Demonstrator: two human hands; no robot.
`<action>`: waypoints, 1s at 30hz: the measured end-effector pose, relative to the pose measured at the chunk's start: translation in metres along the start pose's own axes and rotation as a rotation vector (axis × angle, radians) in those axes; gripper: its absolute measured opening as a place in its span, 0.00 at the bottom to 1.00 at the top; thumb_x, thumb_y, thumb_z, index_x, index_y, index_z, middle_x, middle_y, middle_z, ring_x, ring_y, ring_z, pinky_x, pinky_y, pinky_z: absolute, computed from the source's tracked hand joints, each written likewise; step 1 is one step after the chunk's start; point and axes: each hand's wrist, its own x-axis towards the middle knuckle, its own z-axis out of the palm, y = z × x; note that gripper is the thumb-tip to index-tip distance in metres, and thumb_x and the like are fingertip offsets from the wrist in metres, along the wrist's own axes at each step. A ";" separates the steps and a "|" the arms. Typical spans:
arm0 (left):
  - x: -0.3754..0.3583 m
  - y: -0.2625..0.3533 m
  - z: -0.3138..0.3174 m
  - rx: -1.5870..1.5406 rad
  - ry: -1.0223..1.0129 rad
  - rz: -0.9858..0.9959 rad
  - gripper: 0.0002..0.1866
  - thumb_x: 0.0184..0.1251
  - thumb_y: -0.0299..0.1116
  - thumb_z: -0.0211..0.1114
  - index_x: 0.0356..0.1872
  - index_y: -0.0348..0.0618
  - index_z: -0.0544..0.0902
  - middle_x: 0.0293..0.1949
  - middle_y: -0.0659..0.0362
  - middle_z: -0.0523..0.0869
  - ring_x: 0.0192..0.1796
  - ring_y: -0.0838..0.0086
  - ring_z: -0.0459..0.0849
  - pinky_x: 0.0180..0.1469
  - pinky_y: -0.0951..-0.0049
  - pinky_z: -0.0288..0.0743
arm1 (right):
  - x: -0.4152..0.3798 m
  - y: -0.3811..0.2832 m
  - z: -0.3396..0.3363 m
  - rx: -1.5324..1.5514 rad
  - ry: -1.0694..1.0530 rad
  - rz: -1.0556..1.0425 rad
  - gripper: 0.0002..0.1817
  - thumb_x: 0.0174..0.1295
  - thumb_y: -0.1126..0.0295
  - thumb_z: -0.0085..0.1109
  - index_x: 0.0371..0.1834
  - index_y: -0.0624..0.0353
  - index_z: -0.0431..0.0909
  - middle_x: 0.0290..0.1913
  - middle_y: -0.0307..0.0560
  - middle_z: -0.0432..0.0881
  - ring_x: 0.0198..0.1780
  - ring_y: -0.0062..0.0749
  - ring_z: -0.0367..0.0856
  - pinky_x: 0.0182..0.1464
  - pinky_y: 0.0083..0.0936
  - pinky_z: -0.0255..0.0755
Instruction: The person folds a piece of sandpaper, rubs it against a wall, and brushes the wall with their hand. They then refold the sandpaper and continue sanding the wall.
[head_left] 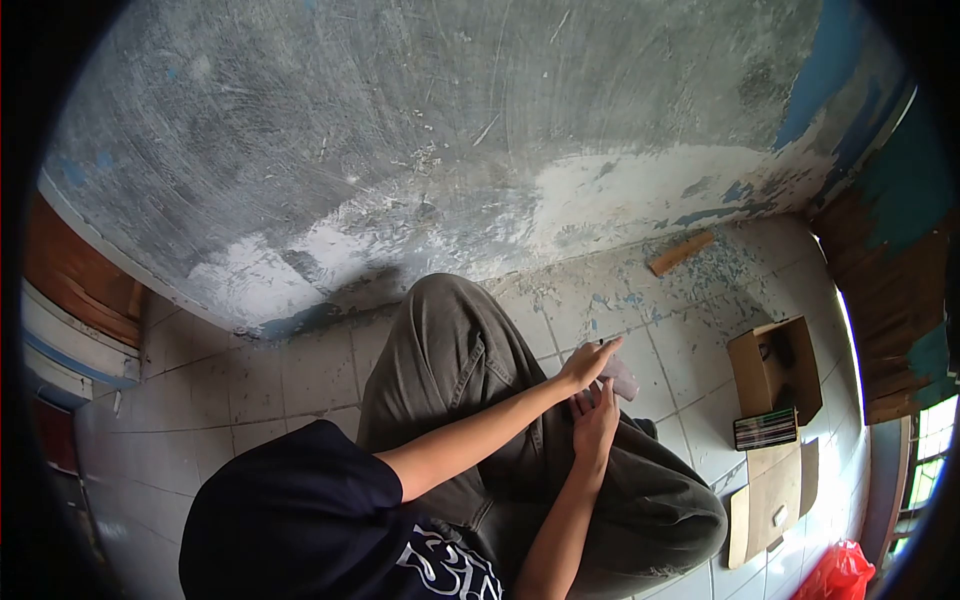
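Over my folded legs, my two hands meet around a small greyish-pink flat piece [624, 378] with a dusty surface. My left hand [588, 364] lies along its upper side with the index finger stretched out to the right. There is a small dark band or spot by its fingers. My right hand [597, 412] comes up from below, thumb and fingers bent against the piece's near edge. I cannot tell what the piece is. Grey trousers [430, 370] cover my knees, one raised near the wall.
A scraped wall [400, 130] with grey, white and blue patches rises ahead. Paint flakes and a wooden strip [682, 253] lie on the tiled floor [280, 385] at its foot. To the right are an open cardboard box [745, 372], a striped pack [765, 430] and a red plastic bag [838, 575].
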 end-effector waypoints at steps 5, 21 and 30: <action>0.006 0.000 -0.007 0.098 -0.094 -0.092 0.30 0.61 0.56 0.49 0.29 0.32 0.81 0.26 0.53 0.82 0.30 0.71 0.78 0.35 0.71 0.69 | -0.001 0.001 0.000 -0.011 0.011 -0.011 0.23 0.64 0.54 0.48 0.56 0.56 0.63 0.52 0.45 0.72 0.43 0.32 0.73 0.50 0.32 0.66; -0.006 0.003 -0.006 0.207 -0.093 0.143 0.19 0.45 0.43 0.63 0.32 0.35 0.83 0.29 0.47 0.85 0.36 0.64 0.85 0.39 0.69 0.76 | 0.008 0.005 -0.011 0.037 0.000 0.017 0.19 0.65 0.60 0.47 0.56 0.55 0.63 0.52 0.42 0.70 0.42 0.32 0.75 0.45 0.30 0.72; -0.002 -0.006 -0.008 0.318 -0.090 0.157 0.18 0.47 0.36 0.63 0.37 0.34 0.82 0.34 0.50 0.85 0.39 0.69 0.83 0.42 0.72 0.75 | 0.003 0.002 -0.001 0.001 -0.004 -0.004 0.18 0.65 0.58 0.43 0.54 0.54 0.66 0.51 0.42 0.72 0.47 0.33 0.71 0.51 0.33 0.64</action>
